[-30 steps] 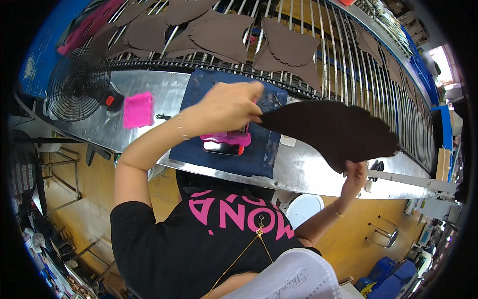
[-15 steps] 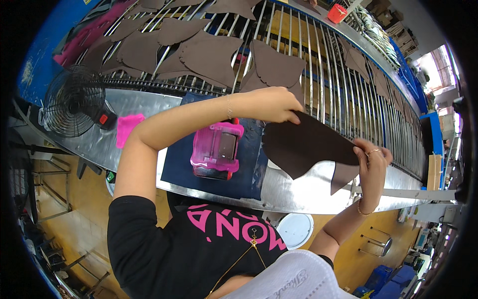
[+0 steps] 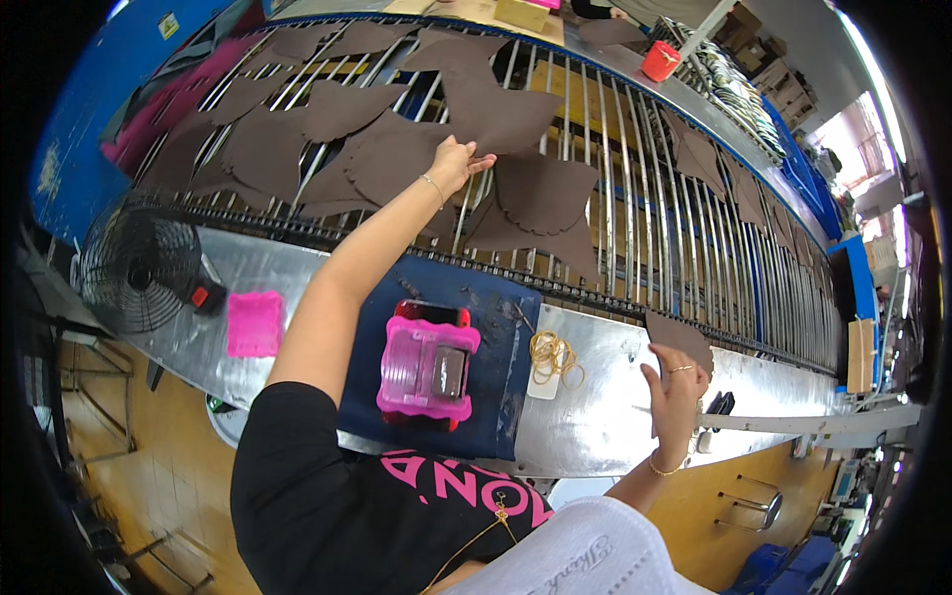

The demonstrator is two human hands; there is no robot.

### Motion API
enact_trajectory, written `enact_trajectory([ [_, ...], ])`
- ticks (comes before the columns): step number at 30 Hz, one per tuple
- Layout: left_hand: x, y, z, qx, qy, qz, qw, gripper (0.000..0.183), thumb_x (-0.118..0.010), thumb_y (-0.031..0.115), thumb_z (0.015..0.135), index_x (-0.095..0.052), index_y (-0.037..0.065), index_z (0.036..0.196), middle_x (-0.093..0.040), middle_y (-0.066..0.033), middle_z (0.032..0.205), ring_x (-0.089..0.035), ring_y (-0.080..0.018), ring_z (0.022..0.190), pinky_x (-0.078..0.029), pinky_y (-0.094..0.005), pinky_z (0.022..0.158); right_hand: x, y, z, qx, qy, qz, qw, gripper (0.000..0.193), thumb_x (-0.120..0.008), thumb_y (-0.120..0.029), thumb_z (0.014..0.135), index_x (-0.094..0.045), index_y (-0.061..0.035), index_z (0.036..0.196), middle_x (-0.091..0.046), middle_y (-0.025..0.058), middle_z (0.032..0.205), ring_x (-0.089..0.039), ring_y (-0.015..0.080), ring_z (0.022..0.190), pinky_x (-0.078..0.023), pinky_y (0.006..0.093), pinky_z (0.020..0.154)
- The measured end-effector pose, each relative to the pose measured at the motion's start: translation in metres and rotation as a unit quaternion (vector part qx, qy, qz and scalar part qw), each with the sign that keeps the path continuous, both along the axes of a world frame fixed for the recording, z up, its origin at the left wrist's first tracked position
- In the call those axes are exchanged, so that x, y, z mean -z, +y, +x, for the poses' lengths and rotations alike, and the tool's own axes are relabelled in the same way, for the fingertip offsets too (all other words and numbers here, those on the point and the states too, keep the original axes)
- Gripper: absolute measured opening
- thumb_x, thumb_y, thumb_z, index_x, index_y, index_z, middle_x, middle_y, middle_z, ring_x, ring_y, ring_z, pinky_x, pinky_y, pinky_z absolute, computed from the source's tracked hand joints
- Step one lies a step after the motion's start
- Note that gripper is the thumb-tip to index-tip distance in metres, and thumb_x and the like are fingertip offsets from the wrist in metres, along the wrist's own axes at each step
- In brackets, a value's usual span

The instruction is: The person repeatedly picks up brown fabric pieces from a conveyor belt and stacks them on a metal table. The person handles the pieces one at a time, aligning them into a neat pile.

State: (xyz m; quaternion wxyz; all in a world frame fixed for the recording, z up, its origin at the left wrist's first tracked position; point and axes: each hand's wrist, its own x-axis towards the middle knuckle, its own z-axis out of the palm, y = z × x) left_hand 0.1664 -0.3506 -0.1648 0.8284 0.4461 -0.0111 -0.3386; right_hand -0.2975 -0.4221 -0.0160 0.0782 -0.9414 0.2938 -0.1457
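My left hand reaches over the roller conveyor, its fingers closed at the lower edge of a brown, leather-like cut piece. That piece lies across the rollers, overlapping others. Lower right, above the metal table edge, my right hand has curled fingers against a second brown piece, with the thumb standing apart. Most of this second piece is hidden behind the hand. Another brown piece with a scalloped edge rests on the rollers to the right of my left hand.
On the dark blue mat stands a pink plastic device. A pink tray and a black fan are to its left. Yellow rubber bands lie on the metal table. A red bucket stands beyond the conveyor.
My left hand has moved up and left, carrying one brown piece onto the conveyor. My right hand has dropped down and left with the other piece. The rubber bands have come into view.
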Motion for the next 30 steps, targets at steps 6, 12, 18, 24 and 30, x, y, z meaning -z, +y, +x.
enact_trajectory([
  [6,0.04,-0.033,0.058,-0.046,0.008,-0.012,0.999,0.026,-0.041,-0.004,0.094,-0.035,0.0,0.118,-0.053,-0.0205,0.111,-0.066,-0.0378,0.087,-0.062,-0.037,0.066,0.026,0.001,-0.009,0.019,0.032,0.023,0.999,0.024,-0.065,-0.024,0.085,-0.065,-0.0131,0.106,-0.065,0.0022,0.103,-0.054,0.0192,0.103,-0.025,0.0415,0.098],
  [12,0.052,-0.037,0.082,-0.014,0.054,-0.039,0.998,0.024,-0.057,0.014,0.094,-0.047,-0.006,0.102,-0.057,-0.0222,0.103,-0.064,-0.0398,0.094,-0.062,-0.039,0.071,0.057,-0.002,-0.013,0.025,0.051,0.038,0.998,0.025,-0.066,-0.025,0.085,-0.065,-0.0146,0.107,-0.065,0.003,0.1,-0.056,0.0201,0.099,-0.028,0.0408,0.095],
  [18,0.013,0.014,0.04,0.187,-0.002,0.078,0.979,0.038,-0.059,0.033,0.093,-0.053,-0.004,0.094,-0.063,-0.0224,0.102,-0.064,-0.0331,0.099,-0.058,-0.0348,0.078,0.093,-0.002,0.003,-0.048,0.006,0.13,0.99,0.023,-0.065,-0.02,0.084,-0.064,-0.0093,0.104,-0.064,0.0095,0.096,-0.059,0.0287,0.09,-0.044,0.0387,0.079],
  [24,-0.079,0.135,-0.03,0.306,-0.154,0.136,0.93,0.028,-0.05,0.03,0.098,-0.054,0.004,0.108,-0.064,-0.015,0.105,-0.068,-0.0202,0.084,-0.057,-0.0254,0.064,0.129,0.012,0.041,-0.043,0.015,0.186,0.982,0.049,-0.077,-0.02,0.07,-0.059,-0.0055,0.113,-0.055,0.0125,0.111,-0.052,0.0318,0.103,-0.044,0.038,0.087],
  [30,-0.084,0.223,-0.066,0.187,-0.148,0.115,0.964,0.025,-0.049,0.027,0.098,-0.055,0.004,0.107,-0.065,-0.0156,0.101,-0.069,-0.0212,0.078,-0.057,-0.0246,0.06,0.136,0.016,0.07,-0.017,0.114,0.161,0.98,0.062,-0.087,-0.021,0.055,-0.056,-0.0055,0.107,-0.054,0.0131,0.112,-0.049,0.0331,0.104,-0.042,0.0405,0.091],
])
